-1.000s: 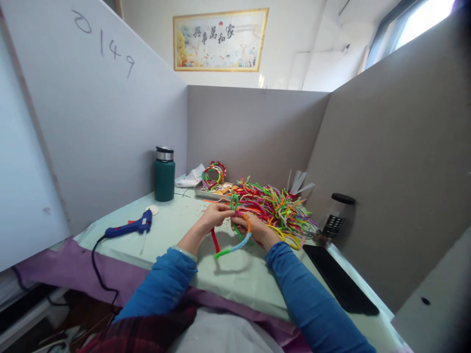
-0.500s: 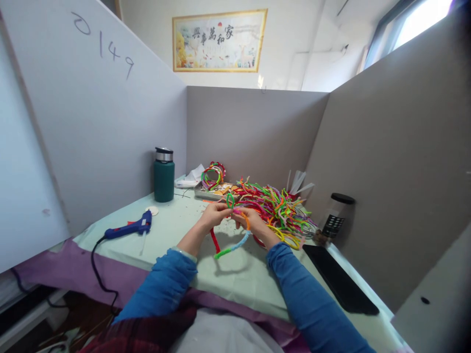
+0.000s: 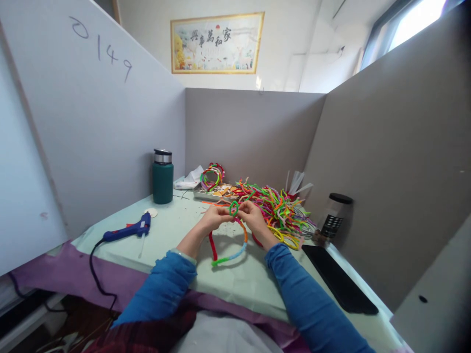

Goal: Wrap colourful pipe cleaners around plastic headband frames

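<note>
Between my hands hangs a headband-like ring of pipe cleaners (image 3: 237,254), with red, green, light blue, orange and pink stretches. At its top a green pipe cleaner (image 3: 233,209) is bent into a small loop. My left hand (image 3: 217,218) pinches the ring and the loop from the left side. My right hand (image 3: 253,218) is closed on the green pipe cleaner at the right, its free end sticking up past the fingers. The exact spots under the fingertips are hidden.
Behind my hands lie a heap of colourful pipe cleaners (image 3: 279,208) and a metal tray (image 3: 206,195) with finished-looking rings (image 3: 212,176). At left are a blue glue gun (image 3: 127,230) and a green bottle (image 3: 162,181). A clear jar (image 3: 336,218) and black slab (image 3: 338,279) stand right.
My right hand has moved up and slightly right, and the green loop has become smaller and rounder with an end now showing at the right. The ring hangs slightly lower.
</note>
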`<state>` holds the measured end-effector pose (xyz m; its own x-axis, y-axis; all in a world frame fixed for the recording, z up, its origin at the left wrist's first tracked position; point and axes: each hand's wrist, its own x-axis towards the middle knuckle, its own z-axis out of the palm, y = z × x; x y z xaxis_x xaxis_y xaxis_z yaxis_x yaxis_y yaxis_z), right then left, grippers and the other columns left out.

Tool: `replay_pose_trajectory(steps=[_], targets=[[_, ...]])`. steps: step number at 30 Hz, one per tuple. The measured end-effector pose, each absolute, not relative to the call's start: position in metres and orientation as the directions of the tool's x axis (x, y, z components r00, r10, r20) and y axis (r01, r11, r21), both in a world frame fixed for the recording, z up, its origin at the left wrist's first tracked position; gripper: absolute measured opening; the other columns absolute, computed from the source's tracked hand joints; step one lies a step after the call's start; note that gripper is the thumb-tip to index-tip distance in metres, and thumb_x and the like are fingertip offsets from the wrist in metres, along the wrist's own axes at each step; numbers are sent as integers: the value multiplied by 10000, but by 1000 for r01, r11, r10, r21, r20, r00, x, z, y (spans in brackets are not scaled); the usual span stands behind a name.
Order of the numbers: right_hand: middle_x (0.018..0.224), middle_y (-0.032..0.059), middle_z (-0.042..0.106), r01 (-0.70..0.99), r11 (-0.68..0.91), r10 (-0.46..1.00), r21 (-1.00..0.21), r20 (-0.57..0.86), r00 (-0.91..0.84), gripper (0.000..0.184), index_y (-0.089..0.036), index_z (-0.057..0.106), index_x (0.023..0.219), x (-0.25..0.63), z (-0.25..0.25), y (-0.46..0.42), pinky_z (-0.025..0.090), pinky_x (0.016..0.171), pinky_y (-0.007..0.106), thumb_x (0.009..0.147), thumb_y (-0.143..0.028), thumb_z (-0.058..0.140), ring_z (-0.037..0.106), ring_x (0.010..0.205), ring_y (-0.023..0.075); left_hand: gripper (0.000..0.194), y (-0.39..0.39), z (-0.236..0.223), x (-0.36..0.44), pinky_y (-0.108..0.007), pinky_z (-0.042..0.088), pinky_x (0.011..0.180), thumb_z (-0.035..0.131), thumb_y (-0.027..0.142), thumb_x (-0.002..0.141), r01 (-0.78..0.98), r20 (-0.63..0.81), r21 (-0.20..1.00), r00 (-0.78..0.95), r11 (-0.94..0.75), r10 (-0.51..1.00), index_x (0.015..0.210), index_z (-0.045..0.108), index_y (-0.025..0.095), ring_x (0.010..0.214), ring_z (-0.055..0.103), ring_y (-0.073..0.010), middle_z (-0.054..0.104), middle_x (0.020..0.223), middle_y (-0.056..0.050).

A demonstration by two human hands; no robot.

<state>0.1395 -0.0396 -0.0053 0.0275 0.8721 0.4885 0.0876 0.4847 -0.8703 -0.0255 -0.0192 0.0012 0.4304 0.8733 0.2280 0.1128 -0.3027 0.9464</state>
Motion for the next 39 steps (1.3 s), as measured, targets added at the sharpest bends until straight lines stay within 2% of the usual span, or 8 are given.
replay_pose_trajectory(steps=[7, 12, 16, 24, 26, 29, 33, 39], targets=[[631, -43, 538, 170, 566, 814, -807, 579, 38, 177, -198, 491, 721, 138, -5, -40, 398, 554, 240, 669, -278, 640, 518, 578, 122, 309, -18, 0, -21, -194, 371, 511, 781, 206, 529, -28, 218, 975, 341, -222, 914, 806, 680, 115, 562, 574, -112, 669, 630, -34], [627, -30, 556, 231, 586, 783, -777, 616, 87, 187, -210, 490, 727, 132, -6, -43, 409, 564, 255, 706, -325, 636, 530, 585, 139, 270, -27, 6, -21, -190, 303, 453, 728, 195, 597, 10, 213, 975, 275, -224, 938, 854, 704, 115, 468, 474, -69, 669, 637, -22], [652, -9, 579, 300, 582, 768, -756, 632, 105, 203, -216, 495, 723, 129, -6, -47, 424, 594, 276, 727, -364, 636, 550, 613, 158, 169, -29, 6, -22, -205, 249, 438, 656, 226, 658, 110, 235, 953, 312, -281, 921, 760, 720, 107, 436, 382, -50, 622, 588, -10], [807, 45, 622, 432, 600, 693, -673, 707, 138, 175, -194, 583, 742, 140, 0, -47, 440, 678, 290, 747, -367, 611, 558, 758, 182, 230, -16, -3, -26, -211, 259, 480, 588, 306, 676, 322, 320, 871, 205, -372, 925, 705, 729, 127, 512, 400, -84, 571, 565, 2], [799, 49, 623, 394, 567, 720, -723, 667, 189, 220, -188, 597, 755, 144, -1, -43, 434, 671, 291, 757, -408, 604, 555, 752, 182, 239, -14, -4, -27, -213, 269, 492, 572, 308, 682, 345, 329, 859, 191, -377, 925, 712, 731, 132, 526, 409, -89, 583, 584, 1], [711, 22, 619, 179, 501, 824, -847, 530, 203, 308, -187, 603, 815, 149, 0, -41, 405, 579, 273, 755, -489, 595, 529, 625, 154, 229, -12, -6, -27, -218, 300, 521, 569, 299, 674, 390, 341, 836, 182, -386, 922, 705, 731, 140, 558, 444, -104, 596, 596, -1], [639, 29, 635, -156, 320, 946, -934, 324, 4, 422, -177, 579, 795, 148, 6, -47, 263, 421, 228, 726, -594, 597, 433, 458, 100, 209, -12, -6, -27, -227, 351, 577, 569, 273, 666, 443, 373, 788, 209, -427, 904, 696, 735, 149, 623, 513, -132, 632, 632, -15], [709, 51, 677, -226, 166, 963, -960, 207, -174, 365, -156, 615, 796, 152, 11, -54, 170, 383, 187, 658, -471, 737, 364, 422, 46, 204, -16, -2, -27, -235, 379, 615, 559, 255, 680, 483, 381, 763, 200, -429, 903, 709, 738, 161, 667, 561, -151, 667, 673, -24]])
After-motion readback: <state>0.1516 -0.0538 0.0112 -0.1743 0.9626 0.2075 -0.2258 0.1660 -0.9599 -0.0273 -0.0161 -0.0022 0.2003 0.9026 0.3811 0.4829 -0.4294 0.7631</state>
